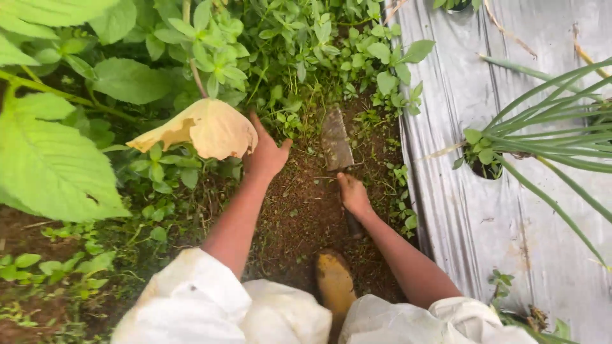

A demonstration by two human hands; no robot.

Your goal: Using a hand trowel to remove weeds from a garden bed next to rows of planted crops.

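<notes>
Near the middle of the frame the right hand (354,194) is clamped around the handle of a small hoe (336,145), whose flat, soil-caked blade points up the frame and rests on the bare earth just past the knuckles. The tool's long axis runs nearly straight up and down the picture, leaning a little to the left at the top, in line with the forearm that comes in from the lower right. To its left the left hand (264,155) reaches into the low weeds (299,114); its fingers are spread and partly hidden under a yellowed leaf (210,127), so I cannot tell whether they have closed on any stems. The weeds lie directly above both hands, touching the blade's far end; the left hand is already among them, while the right stands one blade-length back. Bare brown soil (299,216) fills the patch between the arms, and a muddy boot (335,283) shows at the bottom centre. Along the right side runs a grey plastic sheet (510,229) with long-leaved plants (548,127) growing through holes.
</notes>
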